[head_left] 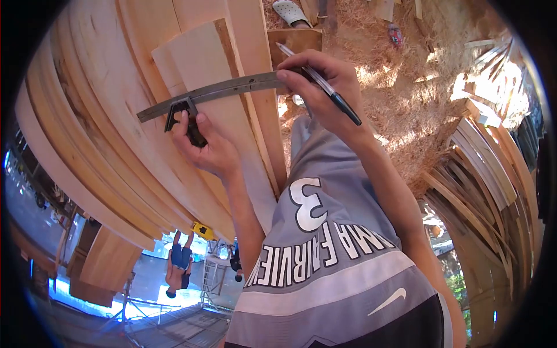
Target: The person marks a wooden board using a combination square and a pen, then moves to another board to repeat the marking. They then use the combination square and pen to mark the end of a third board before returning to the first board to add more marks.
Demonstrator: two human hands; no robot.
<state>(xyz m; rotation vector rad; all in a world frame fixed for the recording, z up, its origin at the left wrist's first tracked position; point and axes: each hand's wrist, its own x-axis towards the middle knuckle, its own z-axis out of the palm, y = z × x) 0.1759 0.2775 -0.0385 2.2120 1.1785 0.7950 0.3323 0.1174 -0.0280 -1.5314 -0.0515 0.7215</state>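
A combination square's long metal blade (pixel 232 87) lies across pale wooden boards (pixel 200 55). My left hand (pixel 210 145) grips its dark head (pixel 183 110), with the fingers and thumb around it. The blade's right end is pinched by my right hand (pixel 328 87), its thumb resting on the metal. That same hand also holds a pen (pixel 325 87) with a dark cap, slanting across the fingers, its tip pointing up and left.
Long curved boards (pixel 87 116) fill the left side. A yellow tool (pixel 203 231) sits at their lower edge. Shavings (pixel 394 127) cover the ground, with stacked wood strips (pixel 476 180) at right. Two people (pixel 179 264) (pixel 235 261) stand in the background. A shoe (pixel 290 11) shows at top.
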